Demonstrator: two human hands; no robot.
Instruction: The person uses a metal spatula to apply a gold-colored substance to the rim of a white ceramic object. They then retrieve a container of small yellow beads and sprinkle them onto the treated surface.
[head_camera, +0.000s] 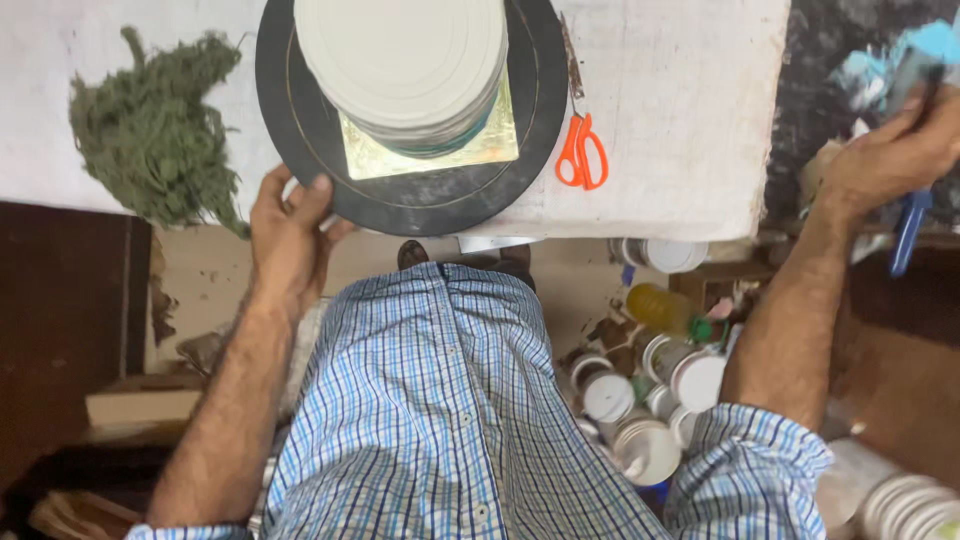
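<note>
A round black turntable (420, 190) sits at the near edge of a white-covered table (690, 120), overhanging it slightly. On it lies a square gold-foil board (430, 152), and on that a stack of pale round discs (400, 60) with a few darker edges showing near the bottom of the stack.

The left hand (290, 230) grips the turntable's rim at about 7 o'clock, thumb on top of the black surface and fingers curled under the edge. The right hand (885, 155) is well apart, out at 3 o'clock past the table's end, closed around a blue-handled tool (908, 232) whose handle hangs below the fist; the working end is blurred.

Orange-handled scissors (580, 150) lie on the cloth just beside the turntable at 3 o'clock. A heap of green, mossy material (150, 130) lies at 9 o'clock. Below the table edge, at 5 o'clock, the floor holds a cluster of white-lidded tubs (640, 400) and a yellow bottle (665, 308) with a green cap. The person wears a blue checked shirt (440, 420).
</note>
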